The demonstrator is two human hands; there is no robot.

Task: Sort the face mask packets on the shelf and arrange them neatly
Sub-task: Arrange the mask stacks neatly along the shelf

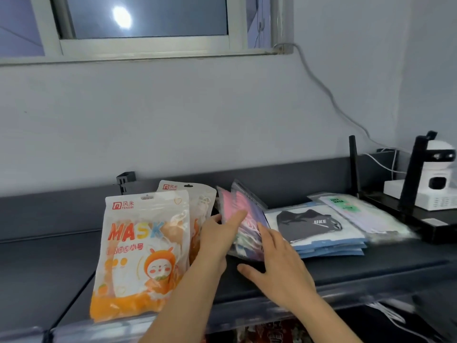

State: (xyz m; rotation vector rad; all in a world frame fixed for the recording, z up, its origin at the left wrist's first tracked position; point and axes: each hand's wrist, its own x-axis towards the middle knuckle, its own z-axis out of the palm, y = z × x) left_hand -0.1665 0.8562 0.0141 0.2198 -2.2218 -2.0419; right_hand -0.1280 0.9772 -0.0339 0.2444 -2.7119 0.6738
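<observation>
On the dark shelf (371, 266) two orange "MASK" packets (141, 253) stand upright at the left. Beside them, clear packets of pink and purple masks (243, 206) lean tilted. My left hand (217, 241) holds these packets from the left, thumb behind and fingers across the front. My right hand (277, 266) rests with straight fingers against their right lower side. To the right lies a flat stack of blue-edged packets topped by a black mask packet (311, 224). Further right lies a clear "FACE MASK" packet (358, 214).
A white security camera (437, 177) on a white box, with two black antennas, stands at the shelf's far right. A grey cable runs down the wall from the window. A black bracket (126, 180) sits on the shelf's back rail. More goods show dimly below the shelf edge.
</observation>
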